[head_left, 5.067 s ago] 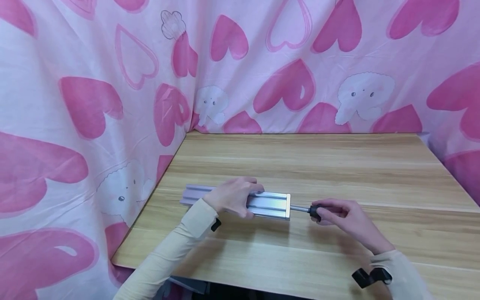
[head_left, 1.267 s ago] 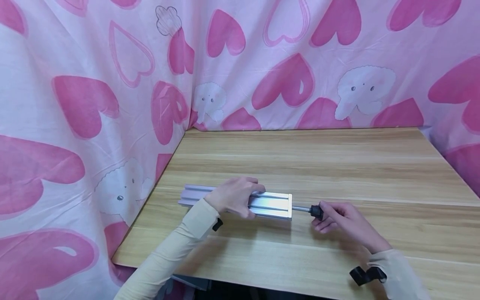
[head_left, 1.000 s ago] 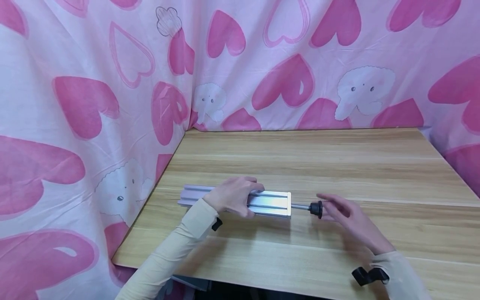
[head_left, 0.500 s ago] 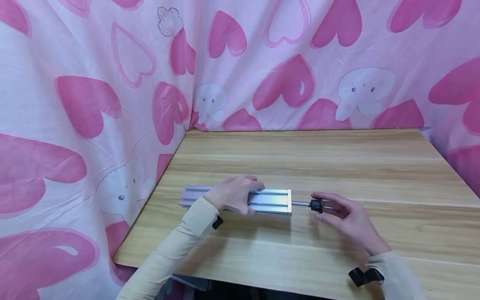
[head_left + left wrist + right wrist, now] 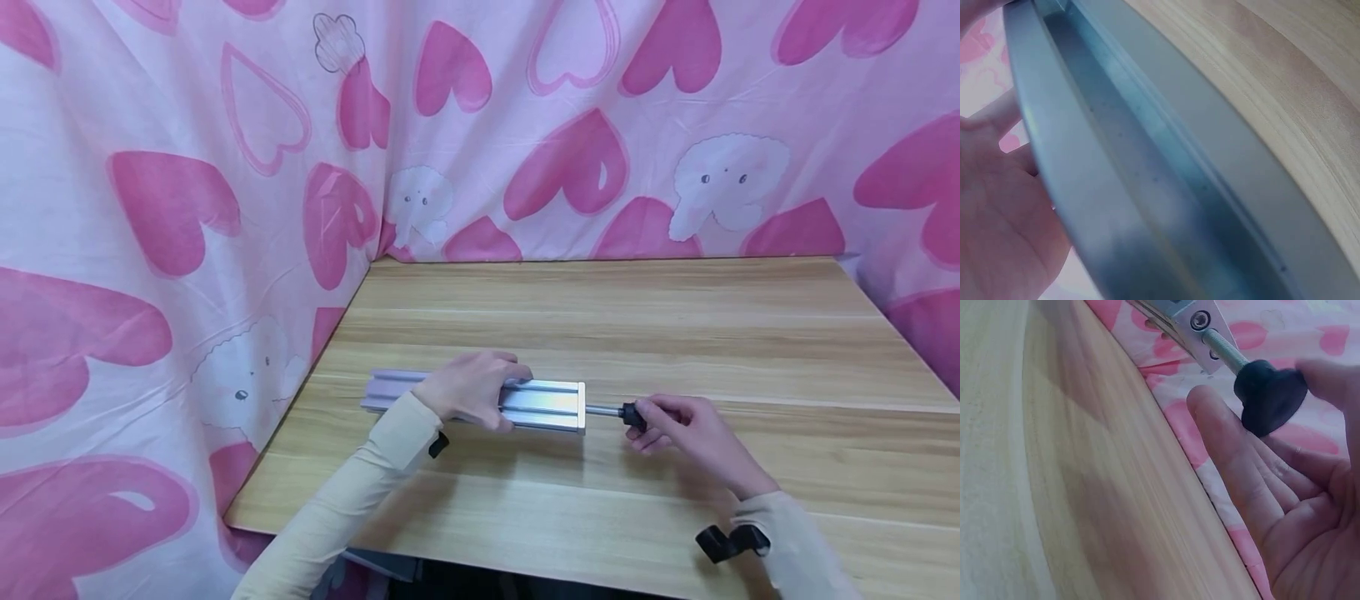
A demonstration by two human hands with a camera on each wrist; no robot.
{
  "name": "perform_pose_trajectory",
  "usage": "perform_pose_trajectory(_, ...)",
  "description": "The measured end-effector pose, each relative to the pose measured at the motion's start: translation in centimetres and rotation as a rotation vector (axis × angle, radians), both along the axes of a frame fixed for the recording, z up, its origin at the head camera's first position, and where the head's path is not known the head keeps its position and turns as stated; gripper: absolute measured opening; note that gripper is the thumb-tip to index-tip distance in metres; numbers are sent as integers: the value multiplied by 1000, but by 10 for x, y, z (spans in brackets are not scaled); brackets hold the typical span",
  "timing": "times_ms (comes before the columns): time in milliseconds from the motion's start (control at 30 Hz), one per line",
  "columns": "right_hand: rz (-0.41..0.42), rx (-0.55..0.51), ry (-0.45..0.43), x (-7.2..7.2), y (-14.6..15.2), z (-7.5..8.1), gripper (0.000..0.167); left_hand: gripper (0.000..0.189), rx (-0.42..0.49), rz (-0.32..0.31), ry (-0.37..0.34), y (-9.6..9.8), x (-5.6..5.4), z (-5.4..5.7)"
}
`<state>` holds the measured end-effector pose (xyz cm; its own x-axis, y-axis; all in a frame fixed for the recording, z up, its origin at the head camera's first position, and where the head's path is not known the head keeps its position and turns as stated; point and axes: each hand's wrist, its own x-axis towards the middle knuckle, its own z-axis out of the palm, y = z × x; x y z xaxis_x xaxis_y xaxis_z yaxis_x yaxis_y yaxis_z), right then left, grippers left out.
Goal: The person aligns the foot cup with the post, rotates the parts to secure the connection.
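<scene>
A silver aluminium profile (image 5: 542,402) with lengthwise grooves lies across my left hand's grip, raised over the table. My left hand (image 5: 472,390) holds it from above, thumb on the near side and fingers over the far side. In the left wrist view the grooved face of the profile fills the middle, beside my palm (image 5: 1004,219). From the end plate (image 5: 582,408) a threaded rod (image 5: 1225,351) sticks out, tipped by a black levelling foot (image 5: 1269,394). My right hand (image 5: 693,429) pinches this foot, its thumb at the rim and its fingers below.
The wood-grain table (image 5: 600,308) spreads out under both hands. A pink curtain (image 5: 480,150) with hearts hangs along the back and left edges. A bolt head (image 5: 1200,320) sits in the end plate beside the rod. Black straps (image 5: 731,542) circle the wrists.
The right fingers came off the foot, reached round it with thumb below, and now pinch it with the thumb on top. The left hand and profile have barely moved.
</scene>
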<state>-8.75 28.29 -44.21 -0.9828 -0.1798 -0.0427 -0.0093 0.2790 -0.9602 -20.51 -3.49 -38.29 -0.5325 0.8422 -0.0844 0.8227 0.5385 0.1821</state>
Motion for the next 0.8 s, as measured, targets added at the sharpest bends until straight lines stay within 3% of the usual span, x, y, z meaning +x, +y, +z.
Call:
perform_pose_trajectory(200,-17,-19,-71,-7,-5,4,54,67,-6,5,13,0,-3,-1)
perform_pose_trajectory(367,2,0,-48,-10,-3,6,55,66,5,4,-2,0,-7,-1)
perform_pose_trajectory(567,-11,95,109,-7,4,3,53,66,22,18,-24,1,-12,-1)
perform_pose_trajectory(700,1,43,233,-9,5,-2,64,64,17,28,-22,3,-14,-1)
perform_pose_trajectory(800,7,9,281,-11,5,-3,62,66,14,28,-23,4,-14,-2)
